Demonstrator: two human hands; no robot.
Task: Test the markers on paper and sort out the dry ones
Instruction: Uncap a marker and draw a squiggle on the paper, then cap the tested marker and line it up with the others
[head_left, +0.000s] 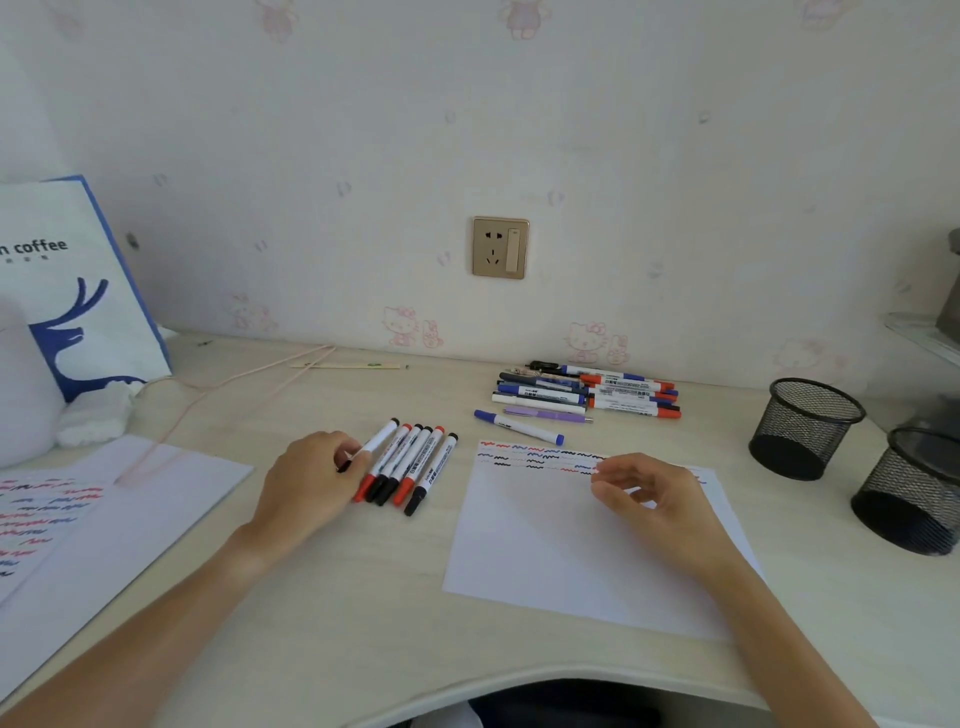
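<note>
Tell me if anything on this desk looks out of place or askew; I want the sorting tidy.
One blue-capped marker lies alone and slanted between the far pile of markers and the test sheet, belonging to neither group. The row of markers by the left hand is neat. Nothing looks spilled or damaged.

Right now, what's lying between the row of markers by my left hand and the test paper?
Nothing: the head view shows bare desk between the marker row and the paper.

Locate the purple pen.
Head view, right of centre: the purple pen lies between the marker pile and a lone blue marker.
</note>
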